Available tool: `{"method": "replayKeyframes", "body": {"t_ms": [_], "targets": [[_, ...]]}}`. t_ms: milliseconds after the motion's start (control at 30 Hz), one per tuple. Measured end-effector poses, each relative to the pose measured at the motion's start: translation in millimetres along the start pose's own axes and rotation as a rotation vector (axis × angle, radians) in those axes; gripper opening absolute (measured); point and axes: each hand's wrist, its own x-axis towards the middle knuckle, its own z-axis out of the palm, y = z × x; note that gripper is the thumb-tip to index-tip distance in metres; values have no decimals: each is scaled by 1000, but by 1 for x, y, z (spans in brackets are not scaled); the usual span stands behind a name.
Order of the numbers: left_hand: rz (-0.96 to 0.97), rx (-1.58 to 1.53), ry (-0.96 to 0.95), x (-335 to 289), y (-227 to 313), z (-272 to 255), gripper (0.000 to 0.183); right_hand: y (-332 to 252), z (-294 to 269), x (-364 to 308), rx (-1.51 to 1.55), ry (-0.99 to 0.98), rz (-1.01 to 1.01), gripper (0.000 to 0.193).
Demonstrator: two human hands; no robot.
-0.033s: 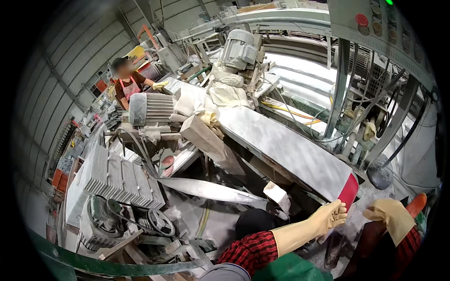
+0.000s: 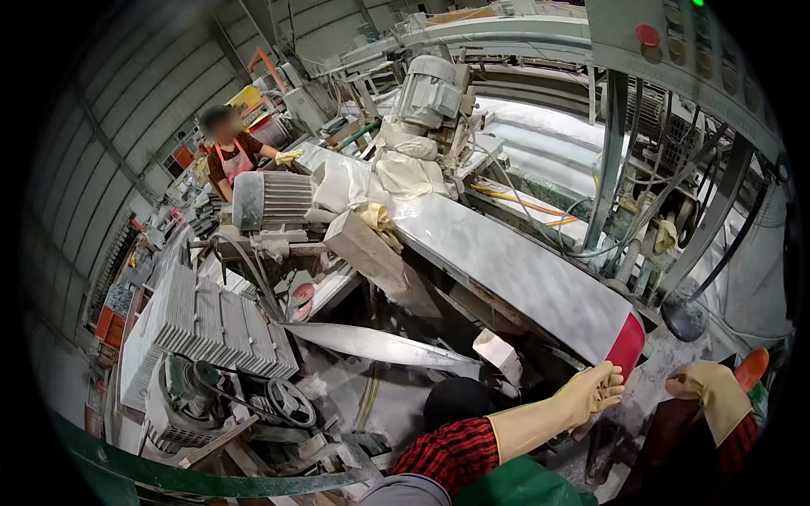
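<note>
My left hand (image 2: 597,393), in a long cream rubber glove, is beside the red rounded end (image 2: 626,344) of a machine bed. Its fingers are apart and slightly bent, with nothing seen in them; whether they touch the red end I cannot tell. A long pale grey, white-streaked stone strip (image 2: 515,266) lies along the bed, reaching back under the machine. My right hand (image 2: 707,390), gloved alike, hangs farther right with its fingers curled in. What it holds, if anything, is hidden. Below it is a dark reddish-brown surface (image 2: 662,430), and an orange rounded piece (image 2: 751,368) shows behind it.
Grey motors (image 2: 429,91) sit over the bed. A control box (image 2: 688,59) hangs upper right. To the left stand stacked pale slabs (image 2: 211,325) and a belt-driven pulley (image 2: 289,401). A co-worker (image 2: 232,152) in a pink apron rests a gloved hand at the bed's far end.
My right hand has turned slightly and its fingers have curled in more. My left hand and the stone strip look nearly the same.
</note>
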Motion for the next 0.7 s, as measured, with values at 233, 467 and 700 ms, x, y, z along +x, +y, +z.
{"method": "replayKeyframes", "body": {"t_ms": [233,467,700], "targets": [[-186,227,1,13,-19,13,35,54,36,3,69,-21,-8,42],[-125,153,15,29,-14,35,29,83,65,-1,128,-10,-24,37],[-84,97,76,25,0,44,32,116,129,21,209,155,-189,32]]}}
